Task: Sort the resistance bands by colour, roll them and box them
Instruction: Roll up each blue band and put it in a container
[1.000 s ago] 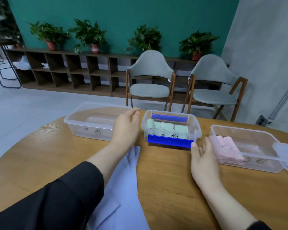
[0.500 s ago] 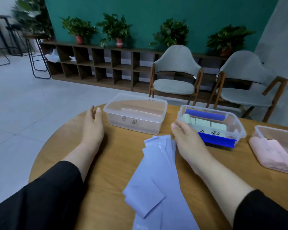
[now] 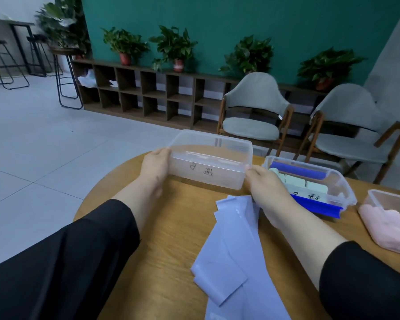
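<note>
Left hand (image 3: 156,163) and right hand (image 3: 266,188) grip opposite ends of clear box (image 3: 209,163); lilac bands (image 3: 236,245) lie flat just before it.

Both forearms reach forward from the near edge, black sleeves pushed to mid-forearm, wrists bare. Left hand (image 3: 156,163) set upright at the left end of a clear box (image 3: 211,166), palm facing right, fingers curled onto its end wall, thumb on the near side. Right hand (image 3: 267,185) at the box's right near corner, back of hand up, fingers wrapped against that end. The two hands face each other, the box between them.
</note>
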Available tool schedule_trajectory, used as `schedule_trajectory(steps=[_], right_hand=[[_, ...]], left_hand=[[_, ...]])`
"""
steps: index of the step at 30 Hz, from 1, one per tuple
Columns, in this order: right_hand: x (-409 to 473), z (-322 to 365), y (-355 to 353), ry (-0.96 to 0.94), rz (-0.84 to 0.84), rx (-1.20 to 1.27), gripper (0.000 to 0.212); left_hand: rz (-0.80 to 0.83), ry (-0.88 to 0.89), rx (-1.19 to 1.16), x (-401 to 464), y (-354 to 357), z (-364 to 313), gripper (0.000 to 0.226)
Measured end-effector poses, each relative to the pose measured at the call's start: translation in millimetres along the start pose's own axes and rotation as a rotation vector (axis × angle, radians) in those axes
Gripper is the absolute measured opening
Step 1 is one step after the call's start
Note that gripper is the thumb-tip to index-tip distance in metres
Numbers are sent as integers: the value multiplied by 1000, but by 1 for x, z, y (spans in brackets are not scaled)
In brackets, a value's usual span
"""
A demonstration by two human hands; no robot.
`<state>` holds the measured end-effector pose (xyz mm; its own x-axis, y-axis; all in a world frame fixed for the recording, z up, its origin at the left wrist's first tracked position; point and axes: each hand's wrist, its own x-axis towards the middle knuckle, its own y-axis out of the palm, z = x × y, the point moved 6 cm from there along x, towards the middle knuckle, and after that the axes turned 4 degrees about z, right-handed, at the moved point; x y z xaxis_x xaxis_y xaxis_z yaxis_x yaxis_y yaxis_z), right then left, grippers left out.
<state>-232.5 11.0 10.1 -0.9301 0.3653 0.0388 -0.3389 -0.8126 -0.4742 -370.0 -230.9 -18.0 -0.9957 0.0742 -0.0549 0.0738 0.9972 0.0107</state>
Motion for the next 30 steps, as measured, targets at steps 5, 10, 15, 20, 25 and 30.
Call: schedule_trajectory(steps=[5, 10, 15, 20, 25, 30], right_hand=[[-26, 7, -30, -48, -58, 163, 27], [-77, 1, -72, -37, -171, 220, 44], [-138, -42, -140, -9, -361, 271, 65], [-209, -116, -220, 50, -553, 281, 56], [-267, -185, -287, 183, -683, 277, 30], [-287, -213, -322, 259, -690, 318, 26]], left_hand=[[-96, 165, 6, -42, 8, -40, 32], [-143, 245, 26, -110, 36, -74, 29], [-13, 284, -34, -183, 93, -73, 31], [138, 197, -30, -256, 179, -23, 20], [285, 102, -30, -313, 263, 28, 17], [390, 46, -47, -333, 309, 51, 18]])
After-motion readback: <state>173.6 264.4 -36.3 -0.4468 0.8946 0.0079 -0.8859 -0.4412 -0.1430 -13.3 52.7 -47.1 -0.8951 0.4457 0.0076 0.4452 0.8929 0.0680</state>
